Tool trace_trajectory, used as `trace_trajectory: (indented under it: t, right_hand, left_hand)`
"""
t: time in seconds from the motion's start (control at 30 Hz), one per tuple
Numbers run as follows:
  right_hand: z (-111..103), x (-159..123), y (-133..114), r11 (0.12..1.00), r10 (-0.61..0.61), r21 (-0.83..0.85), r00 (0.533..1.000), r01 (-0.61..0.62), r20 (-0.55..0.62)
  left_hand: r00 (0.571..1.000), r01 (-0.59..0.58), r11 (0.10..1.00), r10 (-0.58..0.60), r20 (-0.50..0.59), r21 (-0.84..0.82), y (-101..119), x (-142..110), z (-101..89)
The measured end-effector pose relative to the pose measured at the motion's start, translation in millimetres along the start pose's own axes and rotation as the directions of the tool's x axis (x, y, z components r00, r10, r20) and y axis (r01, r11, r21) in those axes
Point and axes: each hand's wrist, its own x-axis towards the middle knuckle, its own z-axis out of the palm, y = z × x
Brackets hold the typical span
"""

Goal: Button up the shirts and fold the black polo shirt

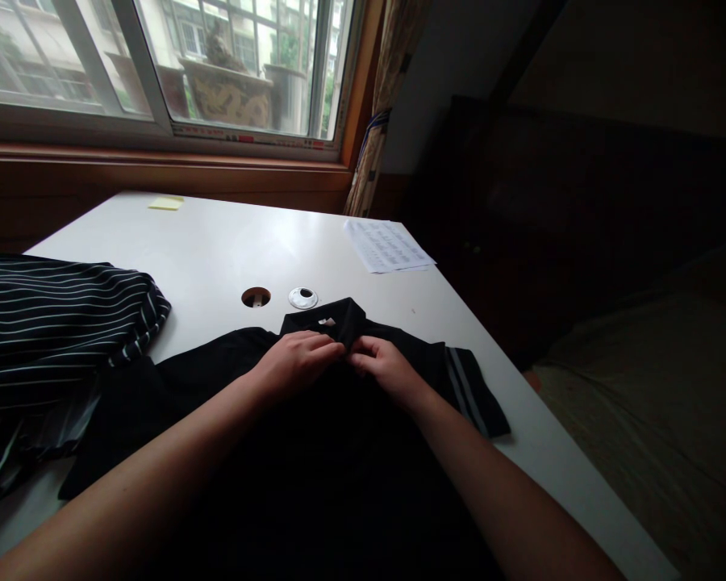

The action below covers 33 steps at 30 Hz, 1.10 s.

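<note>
A black collared shirt (339,452) lies spread on the white table (230,242), its collar (354,316) towards the window and a small pale label inside the neck. Two grey stripes cross the sleeve on the right. At the front of the collar, my left hand (302,355) has its fingers closed on the fabric. My right hand (384,367) pinches the shirt just beside it, fingertips almost meeting the left ones. Whether a button sits between the fingers is hidden.
A black-and-white striped cloth (54,323) is heaped at the left. Behind the collar are a round cable hole (256,298) and a white grommet (303,298). Printed papers (390,246) and a yellow note (166,202) lie farther back. A window (230,73) stands beyond.
</note>
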Motion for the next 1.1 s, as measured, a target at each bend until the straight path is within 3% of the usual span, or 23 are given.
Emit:
trace_trajectory:
  t: [0.17,0.37,0.53,0.73,1.1]
  right_hand:
    - [2.1,0.5,1.8,0.999,-0.005,0.033,1.000,0.006,-0.017]
    - [3.8,-0.2,3.6,0.999,-0.019,0.025,0.999,0.020,-0.046]
    - [6.5,-2.6,4.0,0.996,-0.064,-0.060,0.993,0.058,-0.098]
    - [10.3,-2.1,5.1,0.979,-0.148,-0.156,0.981,0.128,-0.124]
    - [9.3,-1.7,4.5,0.985,-0.120,-0.137,0.987,0.106,-0.104]
  left_hand:
    - [0.992,0.120,0.982,-0.125,-0.025,-0.146,-1.7,-0.4,4.5]
    - [0.957,0.282,0.901,-0.286,0.037,-0.329,-2.2,2.4,-2.0]
    - [0.946,0.322,0.833,-0.306,0.110,-0.450,2.6,8.1,-13.0]
    - [0.930,0.356,0.771,-0.349,0.118,-0.529,2.2,8.6,-11.5]
    - [0.915,0.388,0.701,-0.369,0.162,-0.599,-4.2,7.0,-10.5]
